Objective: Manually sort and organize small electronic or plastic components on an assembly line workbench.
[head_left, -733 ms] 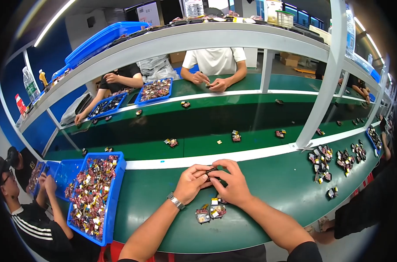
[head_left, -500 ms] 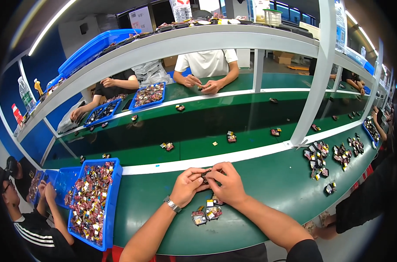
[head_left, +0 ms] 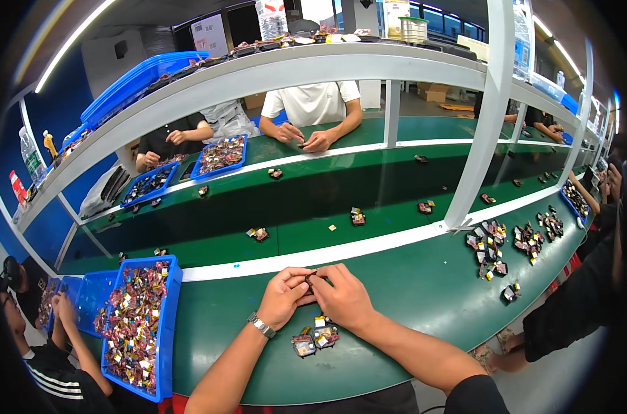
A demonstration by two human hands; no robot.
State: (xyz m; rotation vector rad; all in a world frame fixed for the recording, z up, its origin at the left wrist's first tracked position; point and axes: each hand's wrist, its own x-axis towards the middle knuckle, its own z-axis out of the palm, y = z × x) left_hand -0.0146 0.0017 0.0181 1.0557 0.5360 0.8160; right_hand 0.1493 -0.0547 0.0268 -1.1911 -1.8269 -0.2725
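My left hand (head_left: 283,298), with a metal watch on its wrist, is closed around a small black part (head_left: 309,280). My right hand (head_left: 342,298) pinches the same part from the right. Fingers cover most of it, so its exact kind does not show. Just below the hands, on the green bench (head_left: 237,345), lie a small black casing (head_left: 303,346) and another black casing (head_left: 325,337). Both hold white and yellow pieces and reddish wires. They lie side by side, apart from my hands.
A blue tray (head_left: 167,331) heaped with wired pieces stands at left. Several casings (head_left: 489,245) cluster at right. Beyond a white rail (head_left: 292,261), a green conveyor (head_left: 306,238) carries scattered casings. A white post (head_left: 486,131) supports the overhead shelf (head_left: 368,55). Co-workers sit opposite and alongside.
The whole view has shifted slightly. Both hands keep hold of the black part, with small finger movements. Across the conveyor at left, a co-worker's hand has drawn back from its outstretched position.
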